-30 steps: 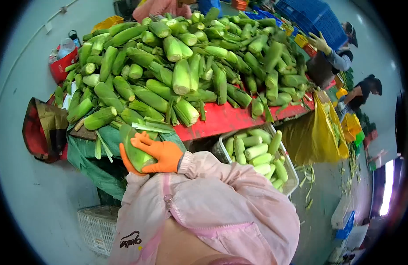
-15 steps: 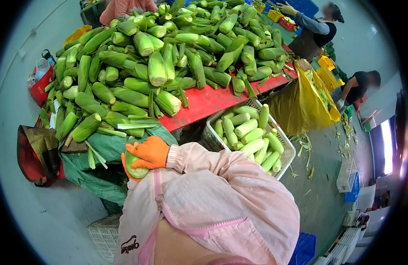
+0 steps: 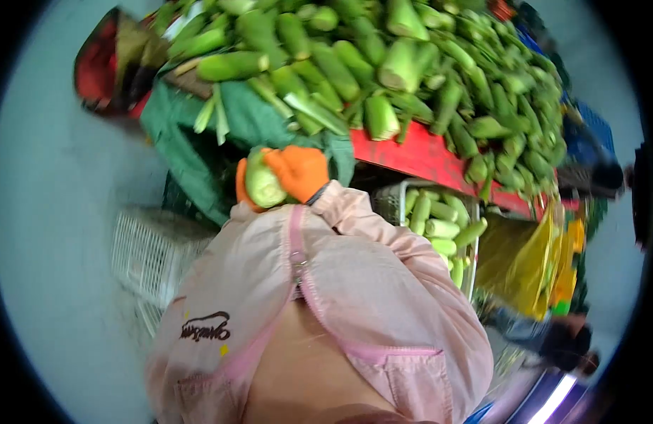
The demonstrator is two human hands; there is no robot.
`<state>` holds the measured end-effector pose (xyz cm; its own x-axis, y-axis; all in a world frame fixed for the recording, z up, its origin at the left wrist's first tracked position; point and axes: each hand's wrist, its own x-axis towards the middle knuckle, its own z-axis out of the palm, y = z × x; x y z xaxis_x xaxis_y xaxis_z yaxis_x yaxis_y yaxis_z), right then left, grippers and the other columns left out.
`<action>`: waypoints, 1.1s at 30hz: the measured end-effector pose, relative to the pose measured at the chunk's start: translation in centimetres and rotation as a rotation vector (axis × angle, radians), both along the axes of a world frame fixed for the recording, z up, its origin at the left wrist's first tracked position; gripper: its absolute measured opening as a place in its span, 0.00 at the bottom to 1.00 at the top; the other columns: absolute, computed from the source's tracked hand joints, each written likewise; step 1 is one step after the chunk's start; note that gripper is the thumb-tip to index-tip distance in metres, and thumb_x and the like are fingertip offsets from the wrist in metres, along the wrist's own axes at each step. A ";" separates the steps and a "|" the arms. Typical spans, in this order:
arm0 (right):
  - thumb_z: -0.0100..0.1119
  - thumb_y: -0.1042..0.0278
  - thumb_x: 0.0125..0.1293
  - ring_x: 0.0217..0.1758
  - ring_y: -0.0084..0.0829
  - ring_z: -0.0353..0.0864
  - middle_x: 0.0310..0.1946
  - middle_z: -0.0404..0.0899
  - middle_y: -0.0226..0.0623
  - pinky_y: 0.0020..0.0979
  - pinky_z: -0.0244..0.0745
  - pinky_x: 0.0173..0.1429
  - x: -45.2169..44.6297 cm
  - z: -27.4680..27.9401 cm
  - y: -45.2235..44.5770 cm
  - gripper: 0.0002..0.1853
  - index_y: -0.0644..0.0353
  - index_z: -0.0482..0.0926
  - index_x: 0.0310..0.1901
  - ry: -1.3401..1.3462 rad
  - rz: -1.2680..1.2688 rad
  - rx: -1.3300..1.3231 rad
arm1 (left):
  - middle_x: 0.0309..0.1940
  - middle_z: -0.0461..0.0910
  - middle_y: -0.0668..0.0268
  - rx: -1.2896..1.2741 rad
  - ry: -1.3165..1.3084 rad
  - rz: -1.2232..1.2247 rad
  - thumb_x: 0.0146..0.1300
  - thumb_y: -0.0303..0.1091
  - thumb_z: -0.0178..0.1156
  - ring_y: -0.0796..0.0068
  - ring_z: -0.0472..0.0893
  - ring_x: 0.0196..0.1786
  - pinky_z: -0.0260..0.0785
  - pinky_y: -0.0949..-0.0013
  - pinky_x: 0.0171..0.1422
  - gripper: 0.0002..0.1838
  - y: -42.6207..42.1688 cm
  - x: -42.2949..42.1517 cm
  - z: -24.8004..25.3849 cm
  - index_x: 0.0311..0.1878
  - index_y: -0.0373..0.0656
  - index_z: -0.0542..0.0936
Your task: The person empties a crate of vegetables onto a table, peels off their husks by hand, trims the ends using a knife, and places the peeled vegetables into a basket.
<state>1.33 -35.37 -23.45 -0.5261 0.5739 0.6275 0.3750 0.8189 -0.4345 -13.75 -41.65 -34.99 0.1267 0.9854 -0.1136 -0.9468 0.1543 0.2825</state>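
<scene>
In front of my chest I hold an ear of corn (image 3: 265, 182) in pale green husk, its cut pale end facing me. My right hand (image 3: 298, 172), in an orange glove, is closed around its right side. On the opposite side my left hand (image 3: 243, 186), also orange-gloved, grips the ear and is partly hidden by it. Just beyond my hands, a green cloth (image 3: 178, 131) hangs over the table edge with loose husk leaves (image 3: 214, 116) on it. A large heap of unpeeled corn (image 3: 333, 71) lies behind.
The red tabletop (image 3: 411, 157) shows beneath the heap. Right of me, a white crate (image 3: 473, 272) holds several pale, stripped ears. Beyond it hangs a yellow bag (image 3: 521, 265). White crates (image 3: 146, 254) stand on the floor at left, and a dark bag (image 3: 118, 60) at upper left.
The camera view has turned, so the table and heap sit higher and further right. Both hands still hold the ear, now viewed more from above.
</scene>
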 end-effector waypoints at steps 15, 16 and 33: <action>0.65 0.59 0.62 0.43 0.43 0.82 0.52 0.80 0.43 0.34 0.76 0.45 -2.2 1.1 0.1 0.23 0.58 0.79 0.57 0.081 0.573 -0.424 | 0.56 0.78 0.60 0.031 -0.269 0.194 0.69 0.58 0.48 0.62 0.78 0.58 0.70 0.59 0.62 0.28 -2.7 -0.4 4.4 0.59 0.47 0.75; 0.64 0.59 0.63 0.40 0.44 0.82 0.47 0.83 0.43 0.35 0.76 0.43 -2.1 0.7 0.0 0.19 0.58 0.81 0.53 0.104 0.556 -0.429 | 0.55 0.78 0.60 0.067 -0.346 0.196 0.70 0.57 0.48 0.63 0.78 0.56 0.71 0.59 0.61 0.27 -2.6 -0.5 3.7 0.59 0.46 0.75; 0.59 0.49 0.66 0.18 0.34 0.79 0.20 0.78 0.38 0.34 0.73 0.21 -3.3 -8.1 12.8 0.24 0.69 0.81 0.36 0.552 -0.309 -1.023 | 0.76 0.48 0.49 0.235 -0.230 0.037 0.70 0.66 0.37 0.49 0.67 0.69 0.64 0.48 0.69 0.40 -10.3 -4.9 5.5 0.77 0.50 0.51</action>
<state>-1.96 -22.55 -31.57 -0.0828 0.9920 -0.0951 0.0534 -0.0909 -0.9944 -18.65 -51.99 -29.46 0.0861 0.9857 0.1451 -0.9937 0.0744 0.0840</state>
